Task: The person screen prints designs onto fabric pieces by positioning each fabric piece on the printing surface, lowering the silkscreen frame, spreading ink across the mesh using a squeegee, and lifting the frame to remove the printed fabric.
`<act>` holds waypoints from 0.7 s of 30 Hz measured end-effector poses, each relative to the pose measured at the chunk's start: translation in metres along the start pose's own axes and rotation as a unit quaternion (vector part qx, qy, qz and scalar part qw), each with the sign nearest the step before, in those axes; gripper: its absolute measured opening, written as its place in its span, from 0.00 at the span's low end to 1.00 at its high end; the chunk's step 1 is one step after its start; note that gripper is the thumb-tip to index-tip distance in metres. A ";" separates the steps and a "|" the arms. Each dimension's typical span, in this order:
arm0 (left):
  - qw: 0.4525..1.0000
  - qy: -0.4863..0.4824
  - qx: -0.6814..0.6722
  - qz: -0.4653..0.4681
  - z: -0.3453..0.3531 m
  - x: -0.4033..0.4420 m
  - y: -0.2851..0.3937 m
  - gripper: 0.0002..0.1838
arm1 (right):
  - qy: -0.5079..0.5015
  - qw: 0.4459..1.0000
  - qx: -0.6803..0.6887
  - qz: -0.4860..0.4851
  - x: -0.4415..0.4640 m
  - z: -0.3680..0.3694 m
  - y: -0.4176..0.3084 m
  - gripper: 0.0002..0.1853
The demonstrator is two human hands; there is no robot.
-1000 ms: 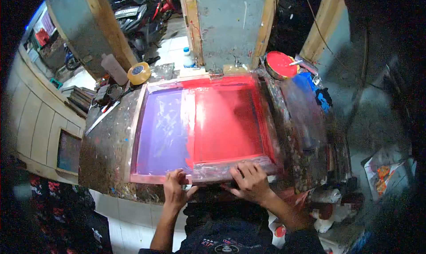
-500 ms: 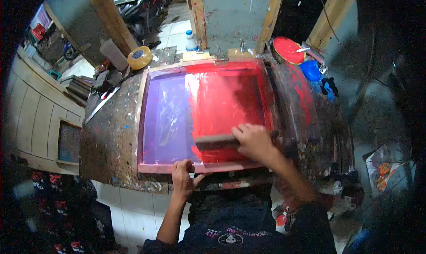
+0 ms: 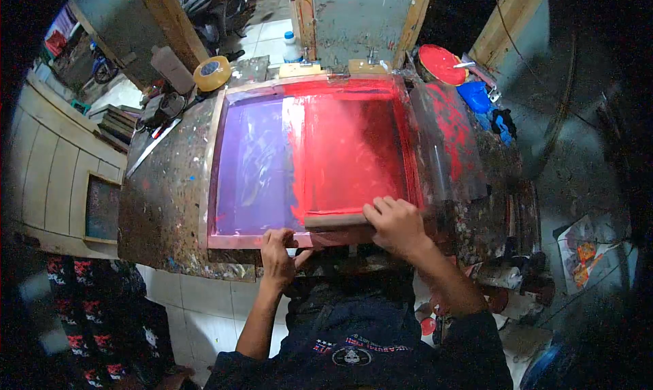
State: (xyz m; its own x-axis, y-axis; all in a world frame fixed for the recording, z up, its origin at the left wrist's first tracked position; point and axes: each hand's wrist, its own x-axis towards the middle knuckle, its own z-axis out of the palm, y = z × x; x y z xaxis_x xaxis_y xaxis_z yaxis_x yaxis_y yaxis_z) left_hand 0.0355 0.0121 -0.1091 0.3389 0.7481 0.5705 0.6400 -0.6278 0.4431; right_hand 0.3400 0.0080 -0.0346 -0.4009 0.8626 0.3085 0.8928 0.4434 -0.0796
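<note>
A screen printing frame (image 3: 231,241) lies on the worktable, its mesh purple (image 3: 253,165) on the left and covered with red ink (image 3: 350,162) on the right. My right hand (image 3: 398,228) is closed around a squeegee (image 3: 335,221), which rests across the near end of the red area, close to the front rail. My left hand (image 3: 277,259) grips that front rail of the frame, left of the squeegee, with the thumb below. The squeegee's lower edge and whatever lies beneath the mesh are hidden.
Hinge clamps (image 3: 300,70) hold the frame's far side. A roll of tape (image 3: 212,74) and a plastic bottle (image 3: 171,70) stand at the back left. At the back right are a tub of red ink (image 3: 441,63) and a blue container (image 3: 473,97). Paint stains cover the worktable (image 3: 163,199).
My right hand has drawn the squeegee nearer to me, down to the front rail. The left hand keeps its hold on the frame. The whole view has shifted slightly.
</note>
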 end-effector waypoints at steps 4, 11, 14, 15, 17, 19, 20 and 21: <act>1.000 0.000 -0.010 0.000 0.000 0.002 0.002 0.35 | 0.139 0.989 -0.046 -0.036 -0.018 0.014 -0.014 0.06; 1.000 -0.007 0.005 0.002 -0.001 0.000 -0.001 0.36 | 0.171 0.978 -0.112 -0.033 0.063 0.050 0.060 0.05; 1.000 -0.001 0.025 -0.004 -0.003 0.004 0.006 0.36 | 0.185 0.980 -0.077 -0.006 0.123 0.063 0.103 0.07; 1.000 0.003 0.023 -0.003 -0.003 0.004 0.006 0.36 | 0.183 0.981 -0.058 0.007 0.142 0.068 0.116 0.08; 1.000 0.000 0.021 0.002 0.001 -0.001 0.000 0.36 | 0.157 0.985 -0.067 -0.005 0.179 0.077 0.150 0.15; 1.000 -0.011 0.008 -0.011 -0.001 -0.003 -0.001 0.35 | 0.140 0.988 -0.063 0.015 0.204 0.082 0.167 0.23; 1.000 -0.015 0.002 -0.018 -0.001 -0.003 -0.002 0.35 | 0.163 0.985 -0.051 -0.024 0.216 0.082 0.177 0.23; 0.999 -0.022 0.011 -0.034 0.002 -0.006 -0.002 0.36 | 0.184 0.980 -0.036 -0.063 0.224 0.082 0.188 0.24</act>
State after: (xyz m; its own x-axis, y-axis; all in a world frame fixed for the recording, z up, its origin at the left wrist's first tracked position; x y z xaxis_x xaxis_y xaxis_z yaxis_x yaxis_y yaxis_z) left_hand 0.0338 0.0091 -0.1144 0.3241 0.7977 0.5086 0.6779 -0.5708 0.4633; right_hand 0.4011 0.3049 -0.0579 -0.4193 0.6504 0.6334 0.8585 0.5109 0.0437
